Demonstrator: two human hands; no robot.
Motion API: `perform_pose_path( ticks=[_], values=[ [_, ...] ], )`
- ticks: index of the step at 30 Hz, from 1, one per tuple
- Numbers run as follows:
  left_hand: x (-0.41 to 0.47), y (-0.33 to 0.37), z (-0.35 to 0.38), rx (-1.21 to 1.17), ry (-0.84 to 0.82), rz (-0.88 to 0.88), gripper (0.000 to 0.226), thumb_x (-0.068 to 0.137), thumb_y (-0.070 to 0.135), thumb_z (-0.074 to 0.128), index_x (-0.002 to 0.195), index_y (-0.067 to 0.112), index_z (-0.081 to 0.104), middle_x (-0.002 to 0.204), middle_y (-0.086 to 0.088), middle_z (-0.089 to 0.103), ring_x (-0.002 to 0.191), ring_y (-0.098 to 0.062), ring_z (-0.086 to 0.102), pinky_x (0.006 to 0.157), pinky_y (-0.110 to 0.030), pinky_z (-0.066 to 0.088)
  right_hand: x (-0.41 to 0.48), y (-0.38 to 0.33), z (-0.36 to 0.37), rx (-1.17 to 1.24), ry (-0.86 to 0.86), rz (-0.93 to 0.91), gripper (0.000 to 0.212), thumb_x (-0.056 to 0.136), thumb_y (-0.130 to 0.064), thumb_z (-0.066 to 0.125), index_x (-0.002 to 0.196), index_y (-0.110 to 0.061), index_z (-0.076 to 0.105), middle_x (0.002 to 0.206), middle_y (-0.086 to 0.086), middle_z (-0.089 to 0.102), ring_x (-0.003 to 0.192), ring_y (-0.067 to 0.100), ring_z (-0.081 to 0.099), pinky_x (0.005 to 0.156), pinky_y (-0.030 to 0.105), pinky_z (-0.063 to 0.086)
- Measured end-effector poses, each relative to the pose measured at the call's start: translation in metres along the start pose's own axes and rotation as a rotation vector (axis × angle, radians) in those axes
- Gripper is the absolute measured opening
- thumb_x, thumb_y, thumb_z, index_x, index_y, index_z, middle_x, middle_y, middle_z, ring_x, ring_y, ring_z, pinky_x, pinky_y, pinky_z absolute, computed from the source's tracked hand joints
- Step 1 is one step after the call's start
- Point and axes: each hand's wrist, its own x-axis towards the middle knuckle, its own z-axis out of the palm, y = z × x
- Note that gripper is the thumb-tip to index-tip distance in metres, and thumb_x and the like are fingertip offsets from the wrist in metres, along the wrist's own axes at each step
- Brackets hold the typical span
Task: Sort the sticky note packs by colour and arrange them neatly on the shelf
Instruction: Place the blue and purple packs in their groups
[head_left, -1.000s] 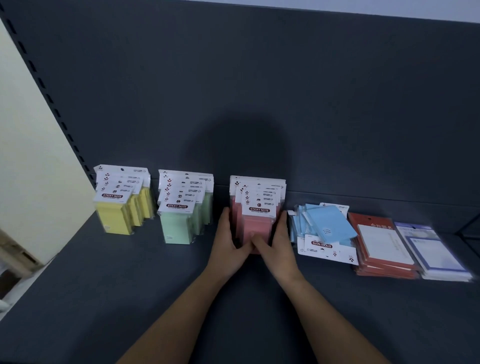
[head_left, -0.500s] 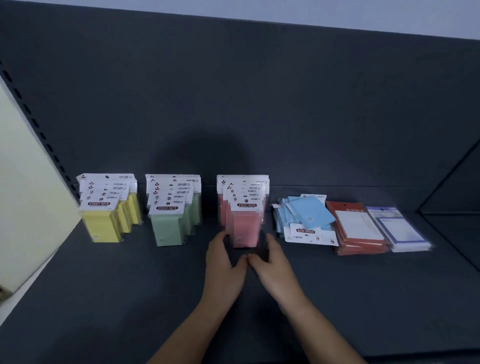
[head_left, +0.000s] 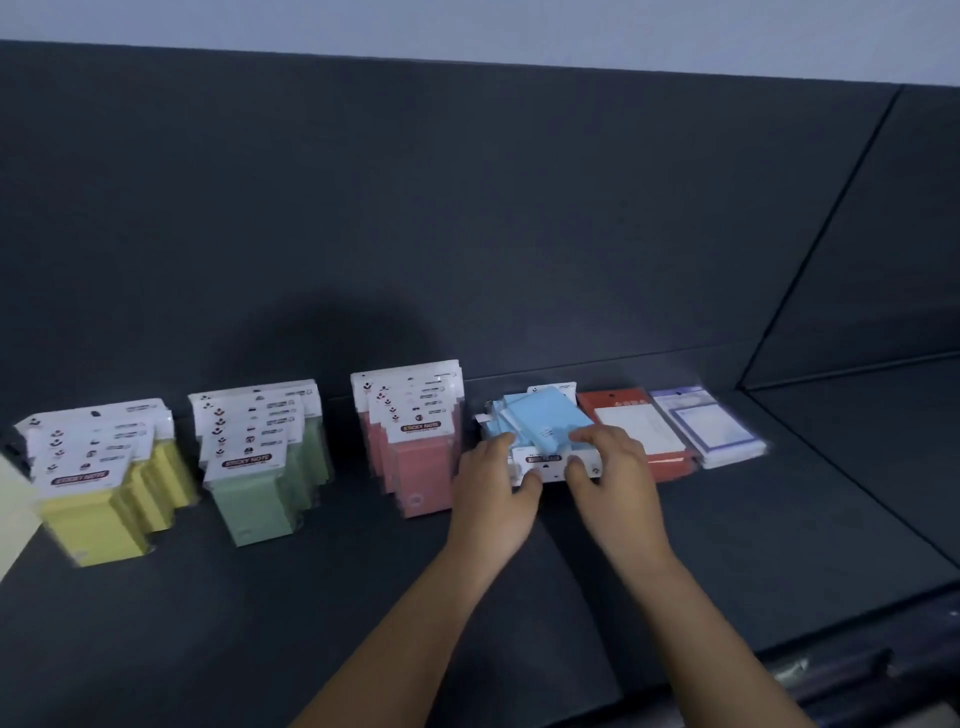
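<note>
Dark grey shelf (head_left: 260, 623), matching back panel (head_left: 467, 208) behind it. Three sorted rows stand upright at the left, well apart from each other, each row running back toward the panel: yellow packs (head_left: 98, 483) far left, green packs (head_left: 254, 467) next, pink packs (head_left: 415, 457) near centre. Just right of the pink row, the blue packs (head_left: 545, 423) lie flat in a loose, uneven pile, top pack skewed. Touching its right side is a flat orange-red pad stack (head_left: 636, 426), then a purple-bordered pad stack (head_left: 711, 426). Both hands are on the blue pile: left hand (head_left: 493, 499) curled round its left front corner, right hand (head_left: 618, 488) with fingers (head_left: 592, 434) bent over the top pack and thumb at the white header card in front. Frame is slightly blurred.
</note>
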Motion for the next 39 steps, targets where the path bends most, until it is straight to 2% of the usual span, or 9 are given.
perform_pose_path(
  ticks=[6,12,17,19,22,28,31,35,39],
  values=[
    [0.017,0.017,0.031,0.040,0.020,-0.174,0.032,0.082,0.026,0.058,0.112,0.017,0.055,0.110,0.004,0.061,0.106,-0.019,0.057,0.093,-0.036,0.044,0.046,0.029,0.007,-0.234,-0.292,0.000,0.051,0.092,-0.030,0.050,0.137,-0.011,0.037,0.142,0.009,0.041,0.139,0.026,0.022,0.113,0.040,0.017],
    [0.025,0.024,0.062,0.030,0.244,-0.336,0.049,0.084,0.022,0.059,0.132,0.018,0.045,0.131,-0.003,0.049,0.123,-0.021,0.045,0.107,-0.040,0.034,0.063,0.050,0.008,-0.104,-0.317,-0.065,0.042,0.092,-0.030,0.053,0.129,-0.010,0.048,0.138,0.006,0.045,0.133,0.023,0.032,0.112,0.038,0.020],
    [0.019,0.041,0.073,-0.152,0.481,-0.276,0.040,0.087,0.014,0.060,0.126,0.015,0.051,0.122,0.001,0.053,0.110,-0.011,0.052,0.091,-0.018,0.045,0.062,0.060,0.001,0.196,-0.273,-0.100,0.032,0.087,-0.021,0.062,0.116,-0.007,0.061,0.126,0.009,0.056,0.123,0.025,0.045,0.105,0.042,0.036],
    [0.014,0.051,0.074,-0.287,0.568,-0.288,0.028,0.088,0.016,0.061,0.115,0.020,0.056,0.113,0.007,0.058,0.103,-0.005,0.055,0.079,-0.006,0.044,0.056,0.059,-0.006,0.346,-0.270,-0.037,0.027,0.088,-0.021,0.062,0.113,-0.010,0.063,0.123,0.005,0.058,0.119,0.018,0.049,0.102,0.034,0.041],
    [0.000,0.061,0.069,-0.532,0.686,-0.326,0.016,0.086,0.007,0.062,0.089,0.021,0.056,0.090,0.003,0.061,0.082,-0.008,0.059,0.070,-0.012,0.047,0.039,0.056,-0.019,0.610,-0.275,0.060,0.011,0.087,-0.017,0.063,0.097,-0.018,0.067,0.105,-0.002,0.064,0.096,0.003,0.059,0.080,0.010,0.046],
    [-0.048,0.060,0.047,-0.745,0.568,-0.313,0.028,0.084,-0.011,0.056,0.099,0.013,0.055,0.077,0.004,0.065,0.067,-0.002,0.059,0.066,-0.013,0.050,0.016,0.046,-0.029,1.055,-0.419,0.427,0.019,0.083,-0.005,0.065,0.098,-0.016,0.059,0.084,-0.001,0.072,0.074,0.004,0.067,0.063,0.016,0.053],
    [-0.069,0.049,0.037,-0.743,0.528,-0.403,0.028,0.085,-0.007,0.056,0.105,0.013,0.055,0.081,0.000,0.069,0.070,-0.005,0.064,0.064,-0.014,0.051,0.005,0.038,-0.027,1.109,-0.563,0.427,0.021,0.084,0.000,0.061,0.098,-0.014,0.060,0.085,-0.002,0.074,0.076,0.009,0.069,0.064,0.021,0.056],
    [-0.086,0.030,0.024,-0.819,0.500,-0.616,0.024,0.087,0.014,0.062,0.108,0.008,0.054,0.093,-0.010,0.072,0.078,-0.019,0.069,0.062,-0.028,0.056,-0.013,0.026,-0.012,1.104,-0.762,0.380,0.035,0.086,0.009,0.053,0.111,-0.015,0.059,0.104,0.001,0.072,0.096,0.019,0.067,0.084,0.033,0.053],
    [-0.094,0.004,-0.001,-0.647,0.595,-0.507,0.036,0.085,-0.002,0.061,0.115,0.016,0.050,0.104,-0.006,0.069,0.087,-0.017,0.068,0.067,-0.028,0.055,-0.032,0.010,0.013,0.936,-0.920,0.264,0.033,0.086,0.004,0.057,0.110,-0.017,0.057,0.101,-0.001,0.070,0.090,0.011,0.065,0.077,0.023,0.053]
  ],
)
